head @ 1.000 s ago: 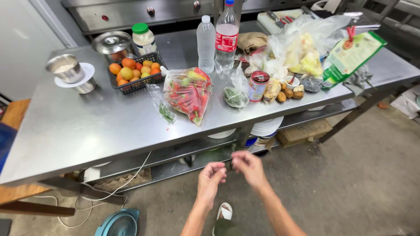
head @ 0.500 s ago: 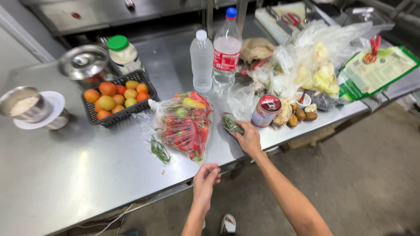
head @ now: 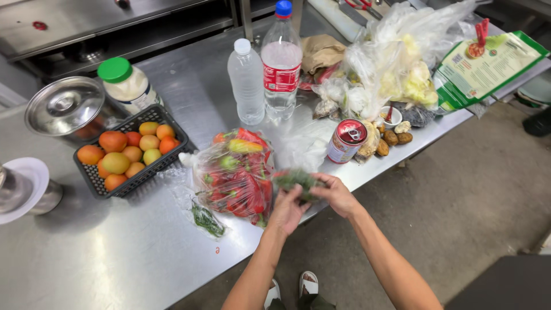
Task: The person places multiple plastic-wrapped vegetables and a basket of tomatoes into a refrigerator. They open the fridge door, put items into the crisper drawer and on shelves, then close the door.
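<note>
Both of my hands hold a small clear bag of dark green herbs just above the front edge of the steel table. My left hand grips it from below and my right hand holds its right side. Right beside it on the left lies a clear bag of red and green chillies. A red drink can stands just behind my right hand.
A black basket of orange fruit, a white jar with a green lid, a steel pot with lid, two plastic bottles, plastic bags of vegetables, a green packet and another small herb bag sit on the table.
My right hand lifted the herb bag off the table and drew it toward the front edge. My left hand rose from the table edge and took hold of it too.
</note>
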